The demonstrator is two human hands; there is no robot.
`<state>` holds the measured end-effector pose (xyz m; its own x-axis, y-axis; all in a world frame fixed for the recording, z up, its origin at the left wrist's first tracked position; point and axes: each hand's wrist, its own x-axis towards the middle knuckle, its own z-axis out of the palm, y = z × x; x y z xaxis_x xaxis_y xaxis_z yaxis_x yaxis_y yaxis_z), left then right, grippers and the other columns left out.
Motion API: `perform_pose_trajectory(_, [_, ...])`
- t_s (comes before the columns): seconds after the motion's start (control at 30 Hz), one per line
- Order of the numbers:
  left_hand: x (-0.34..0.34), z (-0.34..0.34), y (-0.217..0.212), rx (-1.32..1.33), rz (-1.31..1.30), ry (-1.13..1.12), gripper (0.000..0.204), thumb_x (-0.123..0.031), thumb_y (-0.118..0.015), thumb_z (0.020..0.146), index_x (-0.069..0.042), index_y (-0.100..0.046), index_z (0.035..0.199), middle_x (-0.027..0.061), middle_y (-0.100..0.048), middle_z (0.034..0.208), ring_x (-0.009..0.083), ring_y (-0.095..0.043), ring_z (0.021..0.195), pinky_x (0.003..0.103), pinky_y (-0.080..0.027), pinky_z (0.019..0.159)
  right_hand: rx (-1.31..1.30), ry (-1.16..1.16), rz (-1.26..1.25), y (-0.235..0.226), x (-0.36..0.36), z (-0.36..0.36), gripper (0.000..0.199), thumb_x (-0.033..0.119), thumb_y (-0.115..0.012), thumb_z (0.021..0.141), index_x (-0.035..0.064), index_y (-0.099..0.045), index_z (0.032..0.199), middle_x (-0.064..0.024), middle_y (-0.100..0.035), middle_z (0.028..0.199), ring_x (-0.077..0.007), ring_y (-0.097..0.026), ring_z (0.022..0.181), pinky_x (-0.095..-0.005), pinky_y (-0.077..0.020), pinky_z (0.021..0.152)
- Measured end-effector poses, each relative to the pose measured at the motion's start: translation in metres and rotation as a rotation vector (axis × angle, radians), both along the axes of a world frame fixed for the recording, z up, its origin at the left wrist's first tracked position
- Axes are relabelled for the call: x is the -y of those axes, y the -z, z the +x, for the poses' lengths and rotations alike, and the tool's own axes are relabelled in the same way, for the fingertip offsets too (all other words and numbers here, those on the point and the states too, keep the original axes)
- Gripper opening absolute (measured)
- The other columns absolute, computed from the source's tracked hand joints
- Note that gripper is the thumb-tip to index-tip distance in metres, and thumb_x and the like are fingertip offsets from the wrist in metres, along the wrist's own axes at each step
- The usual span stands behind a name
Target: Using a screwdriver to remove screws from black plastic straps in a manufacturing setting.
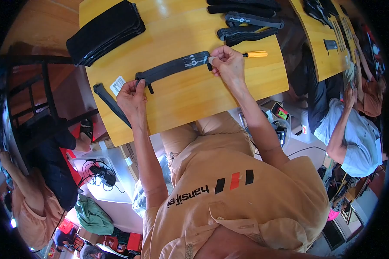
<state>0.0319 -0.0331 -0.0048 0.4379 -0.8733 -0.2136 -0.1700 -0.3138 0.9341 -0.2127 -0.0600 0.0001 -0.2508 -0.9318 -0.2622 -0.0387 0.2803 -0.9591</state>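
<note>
A dark fabric strap [173, 67] with white print near its right end lies stretched between my hands, just above or on the yellow wooden table [181, 103]. My left hand [133, 97] pinches its left end, where a short black tab hangs down. At the opposite end, my right hand [230, 64] grips the strap between thumb and fingers. Beside my left hand are a white printed label [116, 85] and a second dark strap [111, 103], which runs along the table's left edge. Just right of my right hand rests a tool with a yellow handle [257, 54].
A thick stack of black fabric pieces [106, 32] occupies the far left of the table. Several bundled dark straps [250, 32] lie at the far right. Another table [322, 52] stands to the right, with people working nearby. A translucent bin [103, 172] with black cables sits lower left.
</note>
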Motion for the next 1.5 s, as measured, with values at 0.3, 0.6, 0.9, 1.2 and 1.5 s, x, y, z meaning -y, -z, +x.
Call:
perform_pose_trajectory(0.3, [0.000, 0.000, 0.001, 0.028, 0.005, 0.008, 0.015, -0.010, -0.067, 0.077, 0.003, -0.060, 0.079, 0.0019, -0.053, 0.058, 0.0056, -0.044, 0.044, 0.019, -0.035, 0.038, 0.008, 0.013, -0.006, 0.003, 0.001, 0.000, 0.007, -0.004, -0.060, 0.071, -0.0006, -0.059, 0.076, -0.0019, -0.055, 0.058, -0.0064, -0.052, 0.044, -0.0195, -0.0417, 0.037])
perform_pose_trajectory(0.6, [0.000, -0.003, -0.006, 0.051, 0.016, 0.014, 0.016, -0.010, -0.067, 0.077, 0.004, -0.060, 0.078, 0.0022, -0.053, 0.057, 0.0061, -0.044, 0.044, 0.020, -0.034, 0.038, -0.032, 0.013, -0.004, -0.003, 0.000, 0.002, 0.006, -0.004, -0.059, 0.071, -0.0009, -0.059, 0.075, -0.0023, -0.056, 0.058, -0.0066, -0.052, 0.043, -0.0202, -0.0419, 0.036])
perform_pose_trajectory(0.9, [0.000, -0.003, -0.006, 0.050, 0.013, 0.020, 0.015, -0.010, -0.067, 0.077, 0.003, -0.060, 0.079, 0.0018, -0.053, 0.059, 0.0059, -0.043, 0.043, 0.020, -0.033, 0.038, -0.059, 0.021, 0.001, -0.001, 0.002, 0.003, 0.006, -0.004, -0.058, 0.070, -0.0012, -0.059, 0.075, -0.0036, -0.057, 0.058, -0.0077, -0.053, 0.043, -0.0214, -0.0426, 0.036])
perform_pose_trajectory(1.2, [0.001, -0.006, -0.008, 0.080, 0.015, 0.006, 0.014, -0.008, -0.066, 0.077, 0.005, -0.060, 0.077, 0.0019, -0.052, 0.056, 0.0059, -0.043, 0.043, 0.020, -0.032, 0.038, -0.104, 0.014, -0.015, 0.003, 0.002, 0.004, 0.005, -0.004, -0.060, 0.073, 0.0003, -0.058, 0.076, -0.0011, -0.054, 0.059, -0.0053, -0.049, 0.041, -0.0180, -0.0390, 0.035])
perform_pose_trajectory(1.5, [0.000, -0.005, -0.005, 0.046, -0.013, 0.022, 0.014, -0.010, -0.067, 0.077, 0.002, -0.059, 0.078, 0.0016, -0.052, 0.058, 0.0057, -0.043, 0.044, 0.020, -0.033, 0.038, -0.177, 0.031, -0.059, 0.000, 0.002, 0.004, 0.006, -0.006, -0.054, 0.069, -0.0009, -0.057, 0.072, -0.0040, -0.054, 0.054, -0.0095, -0.052, 0.042, -0.0235, -0.0416, 0.036])
